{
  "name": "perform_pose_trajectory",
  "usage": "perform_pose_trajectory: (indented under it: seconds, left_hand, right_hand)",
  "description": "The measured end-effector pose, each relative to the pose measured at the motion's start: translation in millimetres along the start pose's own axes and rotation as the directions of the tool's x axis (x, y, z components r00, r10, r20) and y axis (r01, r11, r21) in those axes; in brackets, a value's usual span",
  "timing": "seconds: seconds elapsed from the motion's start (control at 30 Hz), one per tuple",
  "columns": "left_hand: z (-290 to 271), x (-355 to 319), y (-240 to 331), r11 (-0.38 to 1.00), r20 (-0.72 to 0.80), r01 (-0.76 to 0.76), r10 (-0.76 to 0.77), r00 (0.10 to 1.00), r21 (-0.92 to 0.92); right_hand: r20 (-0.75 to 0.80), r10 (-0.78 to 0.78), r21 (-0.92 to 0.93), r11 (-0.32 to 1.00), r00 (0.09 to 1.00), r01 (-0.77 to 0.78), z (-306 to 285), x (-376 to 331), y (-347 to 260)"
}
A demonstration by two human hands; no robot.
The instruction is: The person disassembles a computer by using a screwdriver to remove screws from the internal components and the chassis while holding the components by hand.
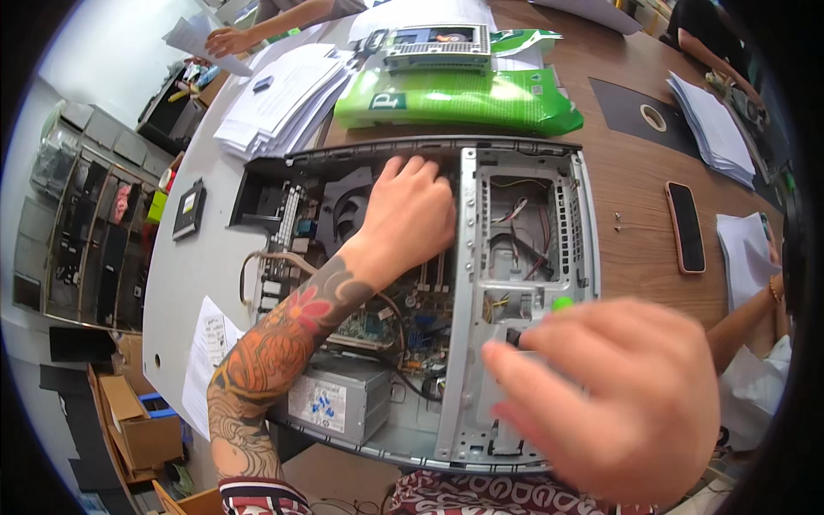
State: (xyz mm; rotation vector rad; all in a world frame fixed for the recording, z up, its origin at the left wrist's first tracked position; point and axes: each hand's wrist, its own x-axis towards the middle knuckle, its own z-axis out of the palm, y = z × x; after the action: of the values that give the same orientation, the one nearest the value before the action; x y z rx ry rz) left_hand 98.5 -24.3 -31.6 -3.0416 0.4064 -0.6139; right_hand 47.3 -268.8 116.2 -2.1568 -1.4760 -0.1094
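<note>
An opened desktop computer case [469, 257] lies on its side in front of me. My left hand [410, 210] reaches over it with bent fingers, the tips lost in the dark interior near the far wall. Beneath that forearm are the motherboard [371, 328] with loose cables and a grey power supply [365, 399]. Above the case's near right part, my right hand [614, 399] is smeared by motion, its fingers curled in. A small green piece [562, 304] and a dark bit show beside those fingers; whether they are held is unclear.
Beyond the case lie a green plastic bag [463, 99], a metal drive cage [438, 50] and stacked papers [279, 99]. A black drive [190, 209] rests at left. On the right are two screws [617, 221], a phone [685, 227] and a tape roll [653, 118]. Other people's arms reach in.
</note>
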Motion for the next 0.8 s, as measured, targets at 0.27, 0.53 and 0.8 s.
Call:
perform_pose_trajectory:
  seconds: [0.27,0.53,0.8]
  left_hand:
    - [-9.9,-8.8,-4.3,0.999,0.09,0.032,-0.033,0.995,0.02]
    - [0.4,-11.3,-9.4,0.998,0.079,0.033,-0.036,0.996,0.046]
    - [-2.9,-14.2,-13.7,0.991,0.141,0.13,-0.13,0.981,0.009]
  right_hand:
    - [0.258,0.143,-0.116,0.986,0.956,-0.116,-2.3,-17.0,27.6]
    - [-0.225,-0.03,0.401,0.908,0.974,0.121,57.6,-51.8,118.6]
    - [-0.527,0.141,0.518,0.835,0.838,0.185,121.2,-59.4,126.3]
